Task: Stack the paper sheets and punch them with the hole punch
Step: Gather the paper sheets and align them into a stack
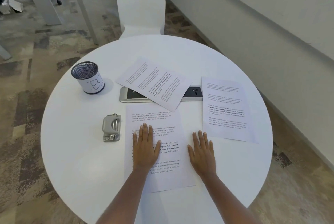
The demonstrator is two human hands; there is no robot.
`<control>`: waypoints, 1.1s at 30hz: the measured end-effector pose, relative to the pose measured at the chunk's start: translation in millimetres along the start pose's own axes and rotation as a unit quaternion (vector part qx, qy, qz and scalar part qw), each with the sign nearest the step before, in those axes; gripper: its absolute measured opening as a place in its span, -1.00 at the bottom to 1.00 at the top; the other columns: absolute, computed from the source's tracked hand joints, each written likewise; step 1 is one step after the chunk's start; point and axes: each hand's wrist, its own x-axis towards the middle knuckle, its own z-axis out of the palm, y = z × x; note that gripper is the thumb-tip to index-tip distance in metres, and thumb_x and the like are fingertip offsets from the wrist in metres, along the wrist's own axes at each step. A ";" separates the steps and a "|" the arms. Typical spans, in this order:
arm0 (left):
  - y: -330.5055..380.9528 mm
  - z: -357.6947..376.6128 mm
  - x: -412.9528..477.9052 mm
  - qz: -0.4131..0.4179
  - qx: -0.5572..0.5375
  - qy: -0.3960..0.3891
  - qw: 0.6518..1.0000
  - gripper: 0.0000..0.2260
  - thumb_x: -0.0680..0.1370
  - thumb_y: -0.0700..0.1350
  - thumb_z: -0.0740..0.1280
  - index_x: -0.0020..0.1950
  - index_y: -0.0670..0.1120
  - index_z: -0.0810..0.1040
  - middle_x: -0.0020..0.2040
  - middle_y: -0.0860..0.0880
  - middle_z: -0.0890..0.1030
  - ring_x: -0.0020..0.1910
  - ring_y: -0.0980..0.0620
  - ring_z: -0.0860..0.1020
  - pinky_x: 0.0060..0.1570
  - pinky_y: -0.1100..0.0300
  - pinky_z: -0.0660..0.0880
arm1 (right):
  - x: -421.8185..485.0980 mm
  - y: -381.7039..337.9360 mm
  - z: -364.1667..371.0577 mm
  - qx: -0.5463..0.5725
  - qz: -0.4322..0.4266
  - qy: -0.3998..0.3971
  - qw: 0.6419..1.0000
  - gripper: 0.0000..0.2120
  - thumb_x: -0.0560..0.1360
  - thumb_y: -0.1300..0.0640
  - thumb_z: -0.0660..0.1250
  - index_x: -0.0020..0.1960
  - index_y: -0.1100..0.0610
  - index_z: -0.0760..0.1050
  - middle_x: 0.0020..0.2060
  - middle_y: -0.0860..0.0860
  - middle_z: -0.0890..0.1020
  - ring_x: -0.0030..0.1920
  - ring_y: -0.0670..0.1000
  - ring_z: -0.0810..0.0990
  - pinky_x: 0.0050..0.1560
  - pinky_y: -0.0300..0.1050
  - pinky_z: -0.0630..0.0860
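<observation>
three printed paper sheets (224, 108) spread apart, unstacked; grey hole punch (111, 127) left of nearest sheet.

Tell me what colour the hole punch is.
The hole punch is silver-grey metal, seen clearly in the head view.

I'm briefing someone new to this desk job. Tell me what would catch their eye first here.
First, the two hands lying flat at the near side of the round white table: the left hand on the nearest printed sheet, the right hand on bare tabletop beside it. Next, two more printed sheets, unstacked: a tilted sheet over the power outlet strip and a right-hand sheet. The grey hole punch sits left of the nearest sheet.
</observation>
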 end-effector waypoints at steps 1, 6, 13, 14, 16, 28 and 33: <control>-0.1 -0.5 0.4 -0.001 -0.004 -0.005 1.000 -0.42 0.47 0.06 0.03 0.30 -0.30 0.44 0.32 -0.30 0.47 0.28 -0.28 0.46 0.21 -0.25 0.39 | 1.2 0.1 1.4 0.005 0.006 -0.009 1.000 -0.29 0.49 -0.22 -0.31 0.46 0.15 0.13 0.48 0.15 0.17 0.49 0.18 0.11 0.47 0.14 0.07; -0.1 -2.7 0.5 0.001 0.002 -0.017 1.000 -0.44 0.46 0.04 0.06 0.27 -0.31 0.48 0.28 -0.31 0.50 0.23 -0.29 0.51 0.15 -0.27 0.43 | 2.6 1.6 5.0 0.016 0.018 -0.020 0.999 -0.50 0.59 -0.02 0.02 0.48 0.12 0.06 0.51 0.12 0.09 0.51 0.13 0.05 0.50 0.10 -0.03; 0.9 -1.5 1.0 -0.003 -0.009 -0.030 0.999 -0.45 0.47 0.04 0.04 0.26 -0.30 0.49 0.27 -0.31 0.51 0.21 -0.29 0.52 0.13 -0.26 0.44 | 7.0 8.9 -9.0 0.014 -0.016 -0.029 0.999 -0.54 0.59 0.05 0.08 0.46 0.13 0.16 0.49 0.11 0.17 0.51 0.11 0.09 0.49 0.02 0.08; 0.7 -1.2 1.1 -0.006 -0.018 -0.029 0.999 -0.45 0.50 0.05 0.02 0.25 -0.30 0.49 0.27 -0.32 0.51 0.21 -0.30 0.52 0.13 -0.28 0.44 | 8.1 12.0 -14.5 0.026 -0.023 -0.002 0.999 -0.57 0.57 0.11 0.16 0.41 0.19 0.27 0.44 0.17 0.29 0.47 0.17 0.20 0.44 0.05 0.21; -1.5 -2.1 1.6 -0.014 -0.035 -0.031 0.999 -0.39 0.60 0.09 -0.14 0.24 -0.30 0.51 0.26 -0.33 0.52 0.20 -0.31 0.52 0.11 -0.29 0.44 | 12.1 24.2 -22.1 0.029 -0.030 0.055 0.998 -0.62 0.47 0.24 0.32 0.27 0.28 0.44 0.30 0.27 0.46 0.35 0.29 0.39 0.28 0.16 0.42; 18.8 -2.9 -4.3 -0.082 -0.025 -0.016 0.996 -0.20 0.56 0.21 -0.30 0.24 -0.32 0.50 0.24 -0.36 0.52 0.17 -0.34 0.54 0.06 -0.34 0.45 | 22.5 78.1 -29.9 -0.063 0.058 -0.080 0.993 -0.20 0.40 -0.33 -0.39 0.50 0.09 -0.09 0.53 0.08 -0.04 0.53 0.08 -0.05 0.47 0.15 0.05; 43.7 4.2 -1.5 -0.069 -0.015 -0.036 0.997 -0.20 0.57 0.19 -0.32 0.22 -0.31 0.52 0.22 -0.35 0.54 0.15 -0.32 0.56 0.03 -0.30 0.48 | -6.6 67.9 -44.1 -0.026 -0.004 -0.074 0.997 -0.12 0.47 -0.30 -0.42 0.25 0.16 0.49 0.25 0.19 0.54 0.22 0.19 0.55 0.06 0.18 0.55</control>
